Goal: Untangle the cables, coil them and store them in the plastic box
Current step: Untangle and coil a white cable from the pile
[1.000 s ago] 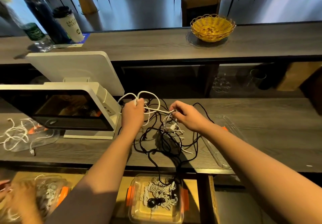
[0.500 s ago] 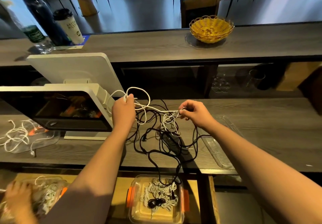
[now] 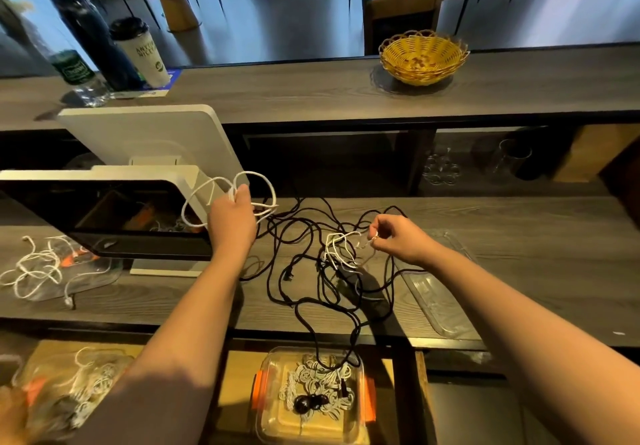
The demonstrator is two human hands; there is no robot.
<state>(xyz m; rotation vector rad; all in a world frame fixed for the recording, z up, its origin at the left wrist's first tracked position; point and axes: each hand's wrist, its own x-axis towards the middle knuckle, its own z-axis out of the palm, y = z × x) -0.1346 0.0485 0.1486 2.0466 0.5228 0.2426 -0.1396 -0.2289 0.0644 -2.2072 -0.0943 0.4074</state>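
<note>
A tangle of black cables (image 3: 311,264) lies on the grey wooden counter (image 3: 519,254), with thin white cable strands (image 3: 337,250) caught in it. My left hand (image 3: 232,219) grips loops of a thicker white cable (image 3: 266,185) raised beside the white monitor. My right hand (image 3: 398,240) pinches an end of the thin white strands just above the tangle. One black cable hangs over the counter's front edge into a clear plastic box (image 3: 270,420) with orange clips, which holds coiled white cables and a black item.
A white monitor (image 3: 104,216) stands at the left. A clear lid (image 3: 440,302) lies right of the tangle. Loose white cables sit on another lid (image 3: 45,271) at far left. A second box (image 3: 69,385) is at lower left. A yellow basket (image 3: 422,57), cup and bottle stand on the upper shelf.
My left hand has lifted the white loops up and to the left. My right hand has drawn away to the right, pulling thin white strands out of the tangle.
</note>
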